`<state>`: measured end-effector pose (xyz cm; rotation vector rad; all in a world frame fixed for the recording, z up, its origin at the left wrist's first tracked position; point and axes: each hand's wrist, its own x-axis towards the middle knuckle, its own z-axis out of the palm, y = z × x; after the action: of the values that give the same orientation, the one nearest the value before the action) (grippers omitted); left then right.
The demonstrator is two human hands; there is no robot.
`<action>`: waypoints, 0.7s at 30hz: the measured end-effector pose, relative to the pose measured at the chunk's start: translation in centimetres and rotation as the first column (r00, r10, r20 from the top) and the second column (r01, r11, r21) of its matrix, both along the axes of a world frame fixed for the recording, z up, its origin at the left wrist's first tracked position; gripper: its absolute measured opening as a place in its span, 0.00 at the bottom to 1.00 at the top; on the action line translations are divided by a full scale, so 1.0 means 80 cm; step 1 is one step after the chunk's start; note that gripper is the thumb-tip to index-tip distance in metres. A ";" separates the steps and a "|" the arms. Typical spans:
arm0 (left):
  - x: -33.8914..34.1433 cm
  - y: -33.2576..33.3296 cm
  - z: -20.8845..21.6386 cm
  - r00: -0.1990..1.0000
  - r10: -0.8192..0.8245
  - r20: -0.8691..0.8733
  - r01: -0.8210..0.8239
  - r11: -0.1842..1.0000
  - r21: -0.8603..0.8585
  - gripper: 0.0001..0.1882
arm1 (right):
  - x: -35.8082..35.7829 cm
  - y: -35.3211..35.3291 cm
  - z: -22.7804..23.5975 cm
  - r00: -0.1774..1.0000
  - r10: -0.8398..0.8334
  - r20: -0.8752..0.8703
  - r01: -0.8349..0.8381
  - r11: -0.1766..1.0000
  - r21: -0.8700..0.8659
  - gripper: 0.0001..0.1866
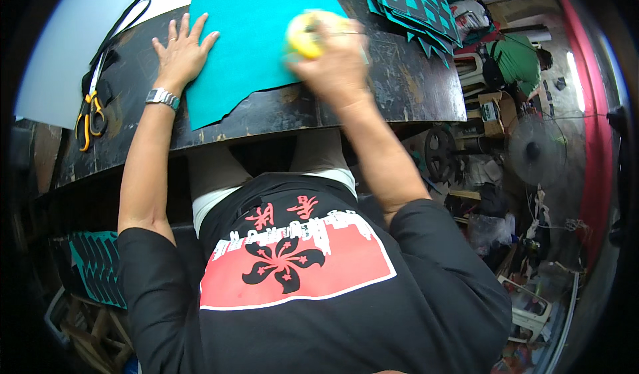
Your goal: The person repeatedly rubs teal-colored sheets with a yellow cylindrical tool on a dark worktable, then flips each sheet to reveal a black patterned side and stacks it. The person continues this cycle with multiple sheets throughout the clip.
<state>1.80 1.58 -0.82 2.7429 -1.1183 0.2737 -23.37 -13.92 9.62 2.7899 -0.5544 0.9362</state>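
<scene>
A teal sheet lies flat on the dark worktop, its near edge partly ragged. My left hand rests on the worktop at the sheet's left edge, fingers spread, with the thumb reaching onto the sheet. Over the sheet's right side is my right hand, smeared by motion. Its fingers are closed round a round yellow object, too blurred to name exactly. Scissors with yellow-and-black handles lie to the left of my left forearm.
Stacked teal pieces with black shapes are at the far right of the worktop. A pale board stands at left. On the right are a fan, a person in a green shirt and floor clutter. More cut teal pieces sit lower left.
</scene>
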 end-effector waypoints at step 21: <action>0.004 0.010 0.010 0.998 -0.026 -0.056 0.029 0.999 0.040 0.33 | 0.047 -0.027 -0.003 0.988 -0.150 -0.044 0.153 0.985 0.086 0.42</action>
<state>2.14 2.37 0.01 2.7501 -1.1589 0.1712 -19.62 -16.07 9.37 2.7881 -0.8085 0.8461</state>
